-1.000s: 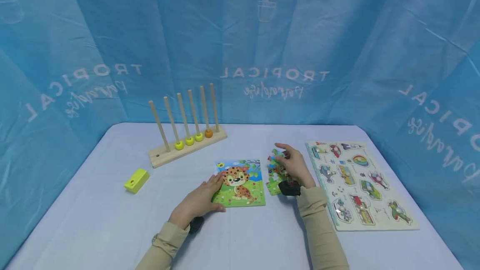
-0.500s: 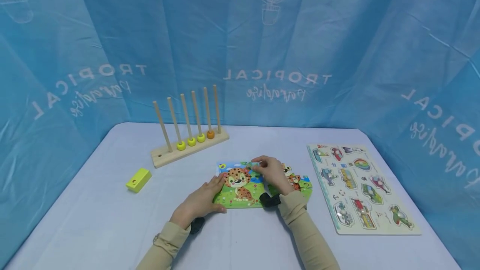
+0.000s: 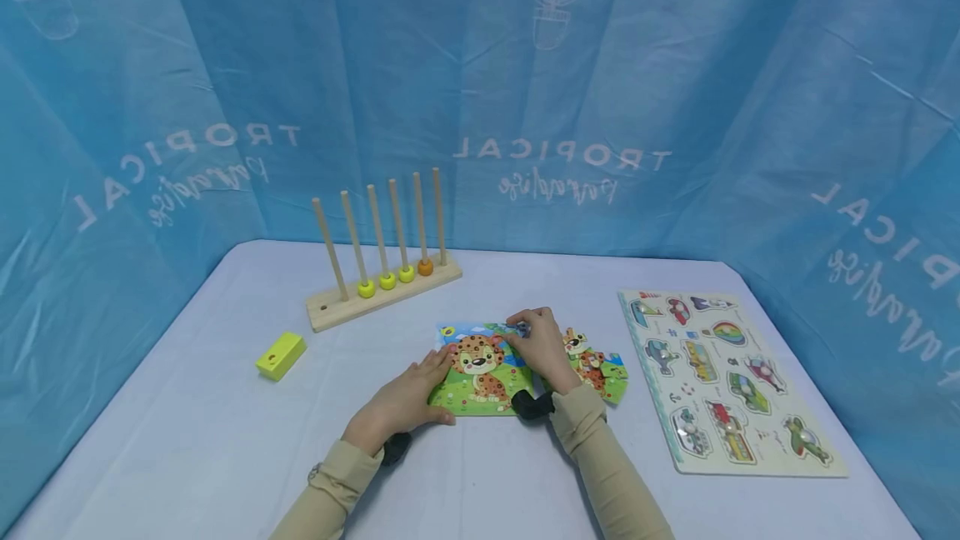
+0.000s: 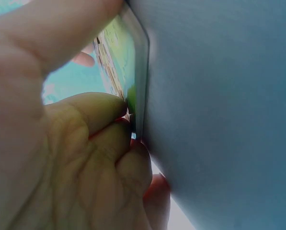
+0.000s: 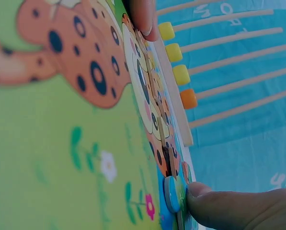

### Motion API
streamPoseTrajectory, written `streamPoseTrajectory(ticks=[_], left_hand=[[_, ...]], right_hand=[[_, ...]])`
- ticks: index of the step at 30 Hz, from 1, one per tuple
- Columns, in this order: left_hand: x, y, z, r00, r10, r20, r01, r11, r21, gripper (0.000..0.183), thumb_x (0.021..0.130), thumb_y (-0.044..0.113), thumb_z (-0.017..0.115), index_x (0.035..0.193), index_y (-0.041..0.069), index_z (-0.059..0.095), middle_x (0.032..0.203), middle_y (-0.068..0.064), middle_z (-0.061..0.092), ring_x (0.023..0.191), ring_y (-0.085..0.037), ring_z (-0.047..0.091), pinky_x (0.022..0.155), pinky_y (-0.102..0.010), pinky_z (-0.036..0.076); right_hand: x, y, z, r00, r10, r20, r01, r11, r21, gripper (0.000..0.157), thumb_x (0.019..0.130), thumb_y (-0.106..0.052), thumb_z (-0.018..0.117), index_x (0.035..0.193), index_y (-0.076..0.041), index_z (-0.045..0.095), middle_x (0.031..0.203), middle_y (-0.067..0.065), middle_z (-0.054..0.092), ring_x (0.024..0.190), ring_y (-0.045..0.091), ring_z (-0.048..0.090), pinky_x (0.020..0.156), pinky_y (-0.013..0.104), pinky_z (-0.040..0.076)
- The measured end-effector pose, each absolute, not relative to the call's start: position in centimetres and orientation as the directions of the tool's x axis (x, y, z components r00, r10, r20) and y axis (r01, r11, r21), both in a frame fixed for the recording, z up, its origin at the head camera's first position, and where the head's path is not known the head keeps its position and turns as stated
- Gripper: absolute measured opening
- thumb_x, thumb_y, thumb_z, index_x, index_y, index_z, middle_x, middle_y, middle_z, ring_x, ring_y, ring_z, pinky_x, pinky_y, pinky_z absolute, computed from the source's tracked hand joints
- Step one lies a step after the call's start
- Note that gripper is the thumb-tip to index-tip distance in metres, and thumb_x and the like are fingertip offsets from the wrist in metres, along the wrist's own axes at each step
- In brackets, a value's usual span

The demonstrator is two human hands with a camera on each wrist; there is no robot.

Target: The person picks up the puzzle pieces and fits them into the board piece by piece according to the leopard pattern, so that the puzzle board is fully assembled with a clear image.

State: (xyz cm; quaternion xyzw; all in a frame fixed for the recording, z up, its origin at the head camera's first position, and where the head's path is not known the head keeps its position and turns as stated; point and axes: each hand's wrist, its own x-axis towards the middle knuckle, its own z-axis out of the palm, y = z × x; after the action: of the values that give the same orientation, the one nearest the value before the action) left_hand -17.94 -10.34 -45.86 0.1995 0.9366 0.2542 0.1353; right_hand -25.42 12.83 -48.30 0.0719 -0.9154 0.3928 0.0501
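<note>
Nearest are two beige sleeves [image 3: 330, 490], each with a black device [image 3: 531, 405] at the wrist. The left hand [image 3: 405, 397] rests at the left edge of a square jigsaw puzzle [image 3: 480, 369] showing a spotted orange leopard cub on green grass; its fingers are relaxed and extended, touching the edge, the thumb near the lower left corner. The right hand [image 3: 545, 350] reaches over the upper right corner, index finger and thumb curled in a pinch on a blue-and-green puzzle piece [image 5: 181, 201]. The puzzle lies flat on the white-covered table [image 3: 225, 440], between the hands. Just right of it, partly behind the right wrist, lie loose colourful puzzle pieces [image 3: 603, 369] with orange animals.

Further right lies a white board [image 3: 780, 463] with inset vehicle shapes, among them a train, a balloon and a plane; its small print is too fine to read. At left sits a yellow-green rectangular block [image 3: 281, 357] with a dark mark on top. Beyond stands a pale wooden rack [image 3: 382, 296] of six upright pegs, holding three yellow beads [image 3: 387, 281] and one orange bead [image 3: 425, 267]. Farthest, a blue curtain [image 3: 480, 48] carries white lettering [image 3: 566, 150], mirror-reversed and repeated three times: "TROPICAL Paradise".
</note>
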Motion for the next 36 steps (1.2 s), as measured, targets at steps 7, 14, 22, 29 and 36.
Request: streamPoseTrajectory(ticks=[7,14,22,29,36], left_hand=[[-18.1,-10.1,-45.8,-0.879,0.451,-0.154,0.31,0.788,0.532,0.091,0.08,0.036,0.076,0.15,-0.001,0.031,0.16,-0.016,0.022,0.149,-0.033,0.021,0.123,-0.048,0.022],[-18.3,-10.1,-45.8,-0.877,0.454,-0.155,0.313,0.787,0.532,0.09,0.08,0.035,0.076,0.15,0.0,0.031,0.161,-0.016,0.022,0.149,-0.034,0.021,0.123,-0.048,0.022],[-18.4,-10.0,-46.1,-0.885,0.44,-0.153,0.302,0.792,0.53,0.091,0.08,0.036,0.076,0.15,0.001,0.031,0.161,-0.014,0.022,0.149,-0.033,0.02,0.124,-0.048,0.022],[-18.1,-10.0,-46.4,-0.887,0.436,-0.155,0.301,0.798,0.523,0.091,0.079,0.036,0.076,0.15,0.002,0.031,0.161,-0.014,0.022,0.149,-0.033,0.021,0.123,-0.048,0.023],[-18.1,-10.1,-46.3,-0.889,0.43,-0.157,0.292,0.797,0.529,0.092,0.079,0.036,0.076,0.151,0.002,0.03,0.161,-0.014,0.022,0.149,-0.033,0.02,0.123,-0.048,0.023]], right_hand=[[-25.4,12.9,-47.9,-0.988,-0.09,0.125,-0.152,0.696,-0.701,0.018,0.091,-0.014,0.068,0.107,-0.008,0.07,0.111,0.018,0.055,0.074,0.02,0.047,0.061,0.032,0.043],[-25.3,12.7,-47.8,-0.985,-0.118,0.127,-0.173,0.709,-0.683,0.015,0.091,-0.008,0.066,0.106,-0.008,0.071,0.112,0.017,0.056,0.084,0.024,0.053,0.068,0.035,0.047],[-25.6,13.8,-47.9,-0.981,-0.12,0.149,-0.191,0.65,-0.736,0.02,0.09,-0.011,0.068,0.109,-0.007,0.069,0.106,0.015,0.06,0.085,0.023,0.057,0.07,0.033,0.05],[-26.1,19.2,-47.6,-0.989,-0.121,0.086,-0.136,0.509,-0.85,0.035,0.094,-0.013,0.063,0.127,-0.004,0.061,0.122,0.019,0.062,0.11,0.034,0.058,0.088,0.044,0.053],[-26.0,25.0,-47.7,-0.958,-0.286,0.009,-0.18,0.579,-0.795,0.055,0.088,-0.006,0.068,0.139,0.001,0.048,0.14,0.026,0.05,0.131,0.044,0.045,0.106,0.055,0.044]])
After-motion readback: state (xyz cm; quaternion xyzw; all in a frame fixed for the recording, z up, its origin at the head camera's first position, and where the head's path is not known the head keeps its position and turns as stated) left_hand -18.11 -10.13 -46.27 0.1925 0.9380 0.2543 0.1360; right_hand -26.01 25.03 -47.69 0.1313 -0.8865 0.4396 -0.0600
